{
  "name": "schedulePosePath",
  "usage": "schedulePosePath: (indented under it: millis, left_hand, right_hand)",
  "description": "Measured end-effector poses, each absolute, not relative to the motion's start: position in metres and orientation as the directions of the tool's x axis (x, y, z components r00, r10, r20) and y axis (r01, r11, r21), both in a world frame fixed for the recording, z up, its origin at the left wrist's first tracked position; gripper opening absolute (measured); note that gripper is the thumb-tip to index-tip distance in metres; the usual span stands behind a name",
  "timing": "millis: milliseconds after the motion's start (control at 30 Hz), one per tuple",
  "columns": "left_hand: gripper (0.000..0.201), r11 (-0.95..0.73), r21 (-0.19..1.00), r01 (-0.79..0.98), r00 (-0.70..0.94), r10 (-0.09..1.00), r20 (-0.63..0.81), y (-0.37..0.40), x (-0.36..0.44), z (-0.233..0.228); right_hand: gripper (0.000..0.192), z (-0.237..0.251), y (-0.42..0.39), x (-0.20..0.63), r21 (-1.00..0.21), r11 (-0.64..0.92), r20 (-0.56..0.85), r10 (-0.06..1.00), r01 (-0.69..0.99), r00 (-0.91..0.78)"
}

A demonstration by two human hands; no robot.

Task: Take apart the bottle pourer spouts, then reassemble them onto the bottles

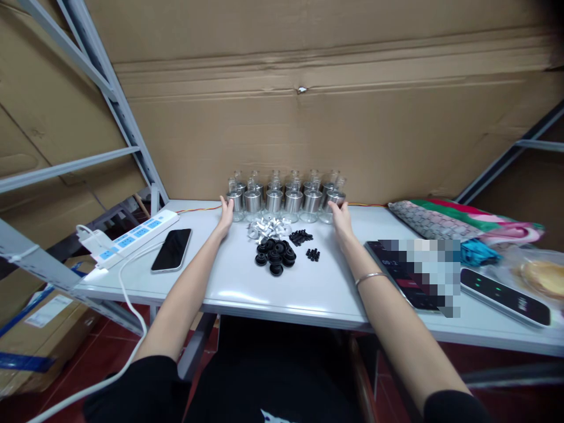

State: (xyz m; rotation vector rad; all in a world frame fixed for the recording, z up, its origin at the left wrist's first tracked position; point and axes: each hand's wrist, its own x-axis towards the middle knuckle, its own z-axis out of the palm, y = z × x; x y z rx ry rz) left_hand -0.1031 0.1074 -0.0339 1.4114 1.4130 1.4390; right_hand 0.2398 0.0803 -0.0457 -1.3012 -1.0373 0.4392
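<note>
Two rows of glass bottles with metal collars and clear necks stand upright at the back of the white table (264, 294). My left hand (226, 216) is at the left end of the front row, fingers stretched out beside the left end bottle (235, 201). At the other end, my right hand (340, 218) rests against the right end bottle (335, 197), thumb in front, fingers extended along its side. Before the bottles lie a pile of white plastic parts (268, 228), round black caps (275, 256), black elongated pieces (301, 237) and small black pieces (313, 255).
On the left are a power strip (136, 238) with a white cable and a phone (171, 250). To the right lie a dark-screened device (396, 270), a black-and-white device (504, 296) and colourful bags (476, 220). Behind rises a cardboard wall (282, 129) between metal frames.
</note>
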Motion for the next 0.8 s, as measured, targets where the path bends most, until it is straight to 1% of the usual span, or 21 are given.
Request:
schedulePosePath:
  millis: [67,100,133,200,267,367,400,467,500,567,633,667,800]
  left_hand:
    - [0.072,-0.266,0.924,0.273,-0.224,0.917,0.330,0.102,-0.099,-0.030]
    - [0.073,-0.332,0.887,0.321,-0.226,0.883,0.412,0.098,-0.097,-0.027]
    - [0.074,-0.405,0.834,0.375,-0.213,0.837,0.503,0.094,-0.094,-0.024]
    - [0.071,-0.520,0.721,0.458,-0.166,0.747,0.644,0.081,-0.087,-0.014]
    - [0.065,-0.588,0.641,0.494,-0.118,0.685,0.719,0.067,-0.077,-0.002]
    - [0.057,-0.665,0.520,0.536,0.021,0.626,0.780,0.047,-0.062,0.013]
    - [0.052,-0.689,0.474,0.549,0.087,0.611,0.787,0.042,-0.058,0.016]
    - [0.040,-0.730,0.384,0.565,0.248,0.594,0.765,0.035,-0.052,0.019]
    - [0.035,-0.736,0.354,0.578,0.326,0.605,0.726,0.034,-0.050,0.019]
    - [0.027,-0.705,0.329,0.628,0.424,0.665,0.615,0.032,-0.049,0.018]
    - [0.022,-0.649,0.335,0.684,0.433,0.729,0.530,0.033,-0.050,0.017]
    - [0.020,-0.629,0.341,0.699,0.421,0.747,0.515,0.033,-0.051,0.017]
    - [0.015,-0.605,0.362,0.709,0.379,0.760,0.528,0.034,-0.057,0.022]
  right_hand:
    - [0.086,-0.040,0.073,0.235,-0.934,0.196,0.340,0.742,0.298,0.578]
    - [0.090,-0.036,0.068,0.232,-0.920,0.189,0.370,0.709,0.344,0.600]
    - [0.092,-0.031,0.063,0.230,-0.890,0.205,0.430,0.676,0.408,0.598]
    - [0.090,-0.021,0.051,0.223,-0.801,0.268,0.572,0.609,0.536,0.550]
    - [0.083,-0.011,0.040,0.214,-0.708,0.329,0.681,0.550,0.624,0.483]
    - [0.076,0.000,0.028,0.198,-0.578,0.394,0.776,0.536,0.715,0.332]
    - [0.070,0.002,0.025,0.193,-0.545,0.414,0.795,0.532,0.729,0.292]
    - [0.049,0.003,0.023,0.185,-0.487,0.482,0.828,0.520,0.728,0.209]
    - [0.037,0.003,0.022,0.182,-0.465,0.531,0.839,0.519,0.709,0.162]
    - [0.023,0.001,0.022,0.179,-0.452,0.611,0.842,0.533,0.650,0.084]
    - [0.017,0.001,0.021,0.178,-0.477,0.636,0.827,0.558,0.606,0.066]
    - [0.015,0.001,0.020,0.178,-0.496,0.632,0.819,0.567,0.595,0.081]
    - [0.012,0.007,0.016,0.178,-0.560,0.609,0.792,0.592,0.562,0.147]
